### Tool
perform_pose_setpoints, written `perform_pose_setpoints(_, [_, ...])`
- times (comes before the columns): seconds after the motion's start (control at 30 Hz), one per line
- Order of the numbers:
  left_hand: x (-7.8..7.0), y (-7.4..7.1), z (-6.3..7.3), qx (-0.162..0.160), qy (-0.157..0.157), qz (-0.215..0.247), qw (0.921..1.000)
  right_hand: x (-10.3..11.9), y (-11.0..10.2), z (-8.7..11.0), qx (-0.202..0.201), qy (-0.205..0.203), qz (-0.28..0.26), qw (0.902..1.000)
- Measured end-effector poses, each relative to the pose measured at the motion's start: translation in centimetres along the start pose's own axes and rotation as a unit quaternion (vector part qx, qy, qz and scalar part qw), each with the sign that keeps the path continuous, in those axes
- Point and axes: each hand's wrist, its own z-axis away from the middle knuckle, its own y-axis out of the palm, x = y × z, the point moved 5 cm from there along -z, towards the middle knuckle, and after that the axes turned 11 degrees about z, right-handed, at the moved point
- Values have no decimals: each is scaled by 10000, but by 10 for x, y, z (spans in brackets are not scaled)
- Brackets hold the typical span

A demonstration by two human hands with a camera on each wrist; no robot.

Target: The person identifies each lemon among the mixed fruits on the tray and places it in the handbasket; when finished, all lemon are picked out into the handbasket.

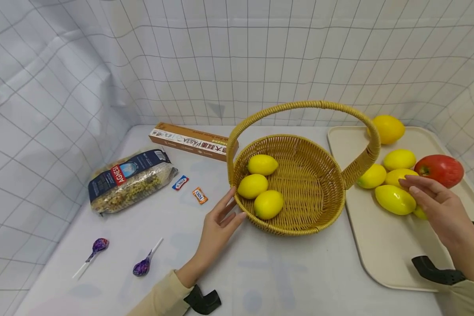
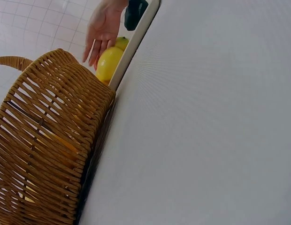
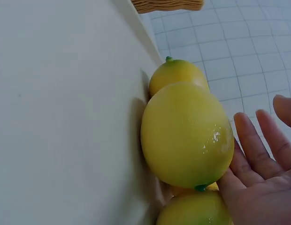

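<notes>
A yellow woven basket (image 1: 300, 193) with a tall arched handle stands in the middle of the table, with three lemons (image 1: 262, 164) in its left side. My left hand (image 1: 217, 226) is at the basket's front left rim, fingers fairly straight against its outside; the left wrist view shows the basket's wicker side (image 2: 47, 140) but not that hand. At the right, my right hand (image 1: 442, 208) hovers over several lemons (image 1: 395, 199) on a beige tray (image 1: 379, 254). Its fingers are loosely extended beside a large lemon (image 3: 185, 136) in the right wrist view, gripping nothing.
A red apple (image 1: 439, 170) and an orange-yellow fruit (image 1: 389, 129) share the tray. Left of the basket lie a pasta box (image 1: 189, 140), a bag of pasta (image 1: 132, 180), two small wrapped candies (image 1: 199, 195) and two lollipops (image 1: 142, 267). Gridded white cloth (image 1: 237, 66) stands behind.
</notes>
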Motion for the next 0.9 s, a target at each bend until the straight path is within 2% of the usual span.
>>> perform_pose_setpoints(0.13, [0, 0, 1, -26, -28, -17, 10000, -7, 2, -3, 45, 75, 1049, 9944])
perform_pose_setpoints(0.27, [0, -1, 0, -14, -16, -2, 10000, -12, 9, -4, 189, 91, 1686, 9855])
perform_pose_setpoints(0.33, [0, 0, 1, 1, -16, 10, 10000, -15, 14, -3, 342, 190, 2083, 9773])
perform_pose_setpoints(0.47, [1, 0, 1, 17, -5, 36, 10000, -20, 24, -2, 990, 348, 2693, 9573])
perform_pose_setpoints(0.63, [2, 0, 2, 0, -29, 57, 10000, -12, 35, 5, 1777, 235, 3250, 9286])
perform_pose_setpoints(0.73, [2, 0, 1, 12, -35, 60, 10000, 2, 44, 14, 2445, -484, 3089, 9179])
perform_pose_setpoints(0.8, [2, 0, 1, 23, -12, 53, 10000, 15, 53, 20, 3032, -1163, 2532, 9113])
perform_pose_setpoints(0.83, [2, 0, 1, 28, -2, 50, 10000, 23, 59, 23, 3354, -1529, 2139, 9046])
perform_pose_setpoints(0.9, [2, 0, 1, 30, 28, 46, 10000, 38, 73, 25, 3868, -2105, 1515, 8850])
